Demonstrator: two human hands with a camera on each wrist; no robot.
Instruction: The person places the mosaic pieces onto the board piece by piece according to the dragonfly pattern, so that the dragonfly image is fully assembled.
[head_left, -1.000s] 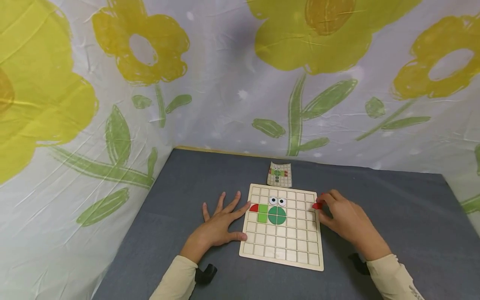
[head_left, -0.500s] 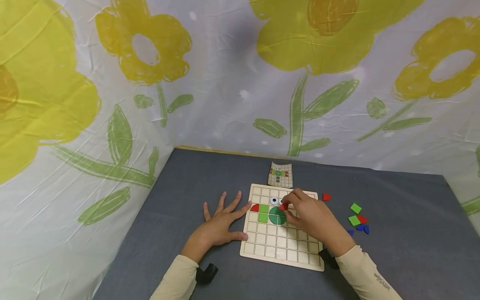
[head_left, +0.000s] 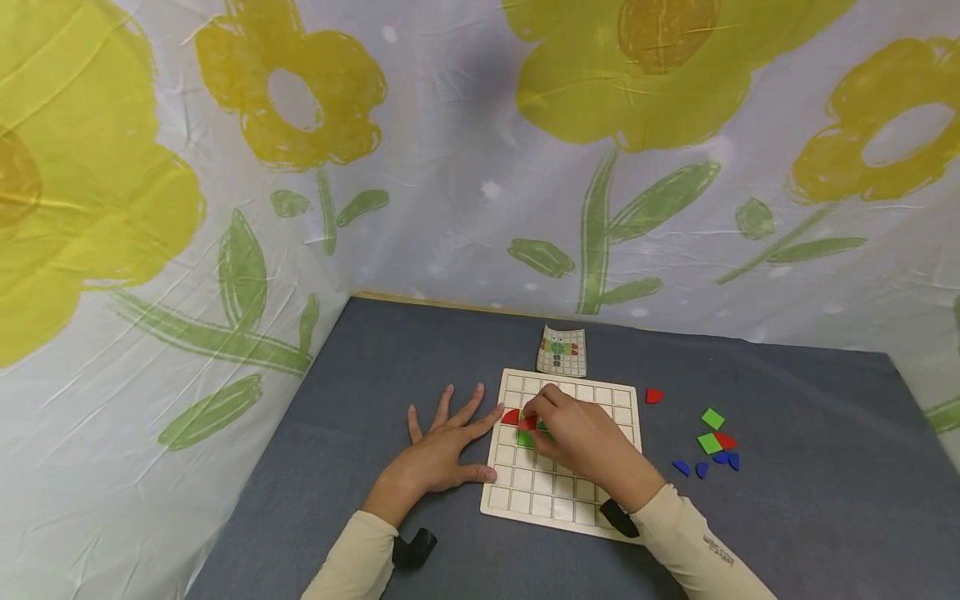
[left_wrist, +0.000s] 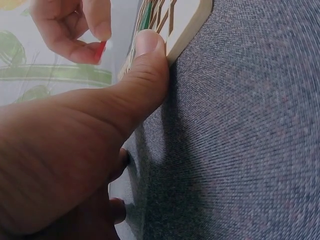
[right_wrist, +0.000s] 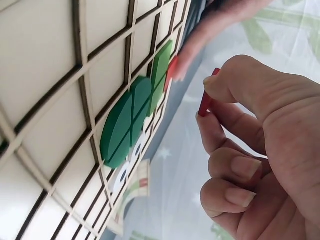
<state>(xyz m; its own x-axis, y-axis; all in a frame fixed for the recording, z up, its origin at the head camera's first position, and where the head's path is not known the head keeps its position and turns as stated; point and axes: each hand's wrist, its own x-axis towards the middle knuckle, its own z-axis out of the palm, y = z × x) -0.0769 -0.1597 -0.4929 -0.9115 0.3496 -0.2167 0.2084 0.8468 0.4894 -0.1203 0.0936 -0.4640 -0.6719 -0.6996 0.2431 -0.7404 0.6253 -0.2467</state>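
A pale wooden grid board (head_left: 517, 498) lies on the table. My left hand (head_left: 435, 454) is spread at its left edge, thumb and index finger touching the rim. With thumb and fingertips, my right hand (head_left: 581, 429) pinches a small red tile (right_wrist: 208, 93) above the board. Set in the grid are a red quarter-round tile (head_left: 511, 417), light green square tiles (right_wrist: 160, 75) and dark green quarter-round tiles (right_wrist: 125, 125) forming a circle. White eye tiles (right_wrist: 120, 178) show behind the circle in the right wrist view; in the head view my right hand hides them.
A picture card (head_left: 562, 353) with a coloured figure lies behind the board. Loose on the dark table (head_left: 810, 433) to the right are a red tile (head_left: 655, 396), green square tiles (head_left: 712, 418), another red tile (head_left: 725, 441) and several blue tiles (head_left: 702, 470).
My right hand has carried the red tile leftward from the board's right edge, over the circle, to above the light green tiles. My left hand has stayed in place.
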